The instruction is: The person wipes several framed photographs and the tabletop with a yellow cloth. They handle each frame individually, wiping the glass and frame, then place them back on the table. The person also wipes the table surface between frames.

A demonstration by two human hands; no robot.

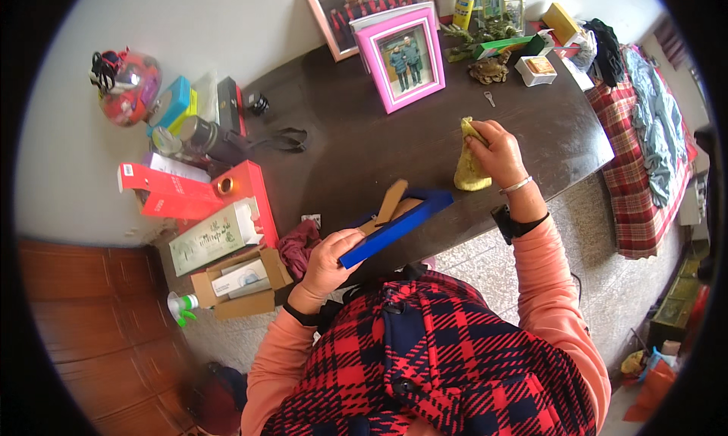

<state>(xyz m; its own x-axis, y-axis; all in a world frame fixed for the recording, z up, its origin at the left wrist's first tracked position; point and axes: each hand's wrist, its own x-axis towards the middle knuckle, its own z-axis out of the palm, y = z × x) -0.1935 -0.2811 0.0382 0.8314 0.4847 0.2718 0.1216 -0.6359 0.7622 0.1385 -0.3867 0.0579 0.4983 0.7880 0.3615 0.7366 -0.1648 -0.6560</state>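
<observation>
My left hand (pixel 330 263) grips one end of a blue picture frame (pixel 398 227), held tilted near the front edge of the dark table (pixel 352 134). The frame's brown backing and its cardboard stand (pixel 392 201) face up and away from me. In my right hand (pixel 498 153) a yellow cloth (pixel 472 166) hangs bunched between thumb and fingers, to the right of the blue frame and apart from it. Beyond both hands a pink picture frame (pixel 405 59) stands upright, with a photo of two people in it.
Boxes, including a red one (pixel 176 188) and an open cardboard box (pixel 244 282), crowd the left side. A key (pixel 489 99), a turtle-like figurine (pixel 489 69) and a white box (pixel 536 71) lie at the back right. Past the table's right end is a plaid-covered bed (pixel 625 168).
</observation>
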